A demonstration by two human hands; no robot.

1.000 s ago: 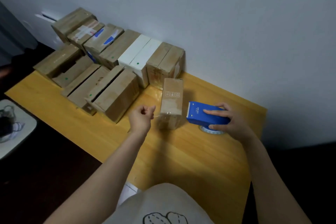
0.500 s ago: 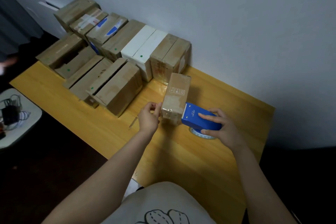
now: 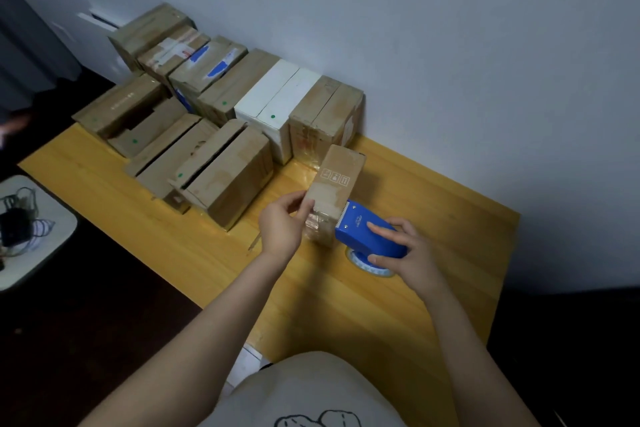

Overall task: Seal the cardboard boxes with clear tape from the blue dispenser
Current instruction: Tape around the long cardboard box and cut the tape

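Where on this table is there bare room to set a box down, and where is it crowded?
Free: wooden table right of the blue tape dispenser up to the wall, and the front strip before the cardboard boxes. Crowded: back left, packed against the wall.

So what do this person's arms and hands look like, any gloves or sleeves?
No gloves: the left hand and right hand are bare, with no ring, watch or bracelet showing. The left forearm and right forearm are bare too, with no sleeve in view. The only clothing seen is a pale cream top with a black outline drawing on its front.
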